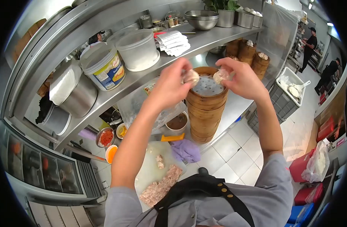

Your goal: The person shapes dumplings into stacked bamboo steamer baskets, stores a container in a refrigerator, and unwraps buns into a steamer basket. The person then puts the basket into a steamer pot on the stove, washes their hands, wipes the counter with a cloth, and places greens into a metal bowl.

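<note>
My left hand point(172, 83) pinches a pale dumpling point(194, 77) in its fingertips at the left rim of a bamboo steamer point(206, 109). Across from it, my right hand point(244, 78) grips a second dumpling point(220, 76) at the right rim. The steamer tops a tall stack of baskets, and a perforated white liner point(207, 87) covers its floor. Below my left arm, minced meat point(164, 185) lies on a pale board point(147, 153). A purple cloth point(186, 150) and a yellow handle point(172, 137) rest beside the board.
Other steamers point(261, 65) holding food stand behind the stack. A steel shelf point(143, 70) with tubs and a metal bowl point(202, 19) runs over the left side. Right of the counter are grey crates point(279, 99) with a white bin point(291, 85). A co-worker point(310, 49) stands far back.
</note>
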